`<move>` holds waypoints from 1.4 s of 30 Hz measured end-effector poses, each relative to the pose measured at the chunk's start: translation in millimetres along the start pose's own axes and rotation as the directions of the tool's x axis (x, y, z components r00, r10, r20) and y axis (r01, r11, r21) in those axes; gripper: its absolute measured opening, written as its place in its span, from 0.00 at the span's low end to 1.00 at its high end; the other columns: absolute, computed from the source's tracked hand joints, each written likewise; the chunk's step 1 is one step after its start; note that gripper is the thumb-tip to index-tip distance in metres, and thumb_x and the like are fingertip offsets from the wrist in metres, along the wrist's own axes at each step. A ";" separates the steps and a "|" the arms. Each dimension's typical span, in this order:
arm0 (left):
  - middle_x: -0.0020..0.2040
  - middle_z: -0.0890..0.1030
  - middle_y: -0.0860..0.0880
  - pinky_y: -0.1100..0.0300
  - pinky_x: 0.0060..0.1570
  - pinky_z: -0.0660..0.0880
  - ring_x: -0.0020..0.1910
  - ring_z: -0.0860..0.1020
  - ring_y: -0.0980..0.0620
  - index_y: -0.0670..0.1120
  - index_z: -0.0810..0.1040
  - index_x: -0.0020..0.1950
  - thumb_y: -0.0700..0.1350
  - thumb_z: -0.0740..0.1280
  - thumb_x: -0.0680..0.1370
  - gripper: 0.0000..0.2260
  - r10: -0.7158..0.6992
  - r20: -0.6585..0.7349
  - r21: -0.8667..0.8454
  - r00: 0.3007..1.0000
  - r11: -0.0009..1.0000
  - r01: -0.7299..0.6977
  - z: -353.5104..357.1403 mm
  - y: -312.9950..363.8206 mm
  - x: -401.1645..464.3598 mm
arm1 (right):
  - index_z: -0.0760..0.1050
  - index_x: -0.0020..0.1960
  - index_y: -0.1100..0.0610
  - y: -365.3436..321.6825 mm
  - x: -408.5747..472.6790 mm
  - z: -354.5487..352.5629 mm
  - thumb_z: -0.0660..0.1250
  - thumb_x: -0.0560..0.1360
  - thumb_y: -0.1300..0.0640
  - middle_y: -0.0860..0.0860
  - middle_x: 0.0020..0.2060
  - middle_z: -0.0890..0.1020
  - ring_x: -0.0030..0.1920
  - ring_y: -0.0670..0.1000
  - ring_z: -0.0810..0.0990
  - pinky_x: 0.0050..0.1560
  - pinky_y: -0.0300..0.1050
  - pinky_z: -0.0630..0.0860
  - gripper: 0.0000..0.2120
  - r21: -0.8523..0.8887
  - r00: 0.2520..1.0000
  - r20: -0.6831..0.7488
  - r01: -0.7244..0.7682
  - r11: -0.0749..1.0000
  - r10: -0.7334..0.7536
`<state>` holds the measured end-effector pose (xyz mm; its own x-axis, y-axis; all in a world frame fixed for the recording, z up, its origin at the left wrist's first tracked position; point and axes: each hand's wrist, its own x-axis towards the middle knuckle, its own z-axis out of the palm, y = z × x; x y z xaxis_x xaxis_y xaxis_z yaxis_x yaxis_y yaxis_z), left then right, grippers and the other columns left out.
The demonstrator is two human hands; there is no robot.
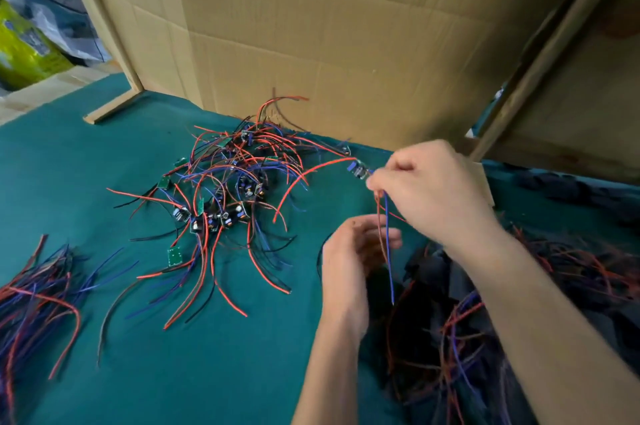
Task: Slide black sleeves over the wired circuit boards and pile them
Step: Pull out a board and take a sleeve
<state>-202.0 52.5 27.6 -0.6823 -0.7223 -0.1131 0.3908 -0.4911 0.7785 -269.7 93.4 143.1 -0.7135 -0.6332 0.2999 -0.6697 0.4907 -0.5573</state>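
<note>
Two hands up: right hand (429, 189) pinches a circuit board (358, 170) by its wires; left hand (349, 251) curled, grip unclear

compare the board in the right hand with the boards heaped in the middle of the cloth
The held board hangs in the air, pinched by the right hand; the heaped boards lie on the green cloth. The held board's blue wire dangles straight down alone; the heap's wires sprawl and tangle. Both have red and blue wires and no black sleeve.
</note>
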 end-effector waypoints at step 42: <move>0.34 0.79 0.45 0.66 0.32 0.72 0.31 0.73 0.52 0.45 0.87 0.48 0.40 0.69 0.78 0.07 0.018 0.091 0.328 0.996 0.944 -0.047 -2.5 -16.4 -3.5 | 0.77 0.68 0.60 291.7 91.3 -85.8 0.65 0.80 0.59 0.62 0.66 0.77 0.62 0.65 0.78 0.62 0.57 0.78 0.17 -0.620 0.882 -0.007 -0.374 0.690 0.471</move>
<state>-204.6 61.9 13.7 -0.7284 -0.6839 -0.0428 0.1983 -0.2702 0.9422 -547.8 230.0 74.3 -0.9464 -0.3229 0.0070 -0.3230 0.9463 -0.0169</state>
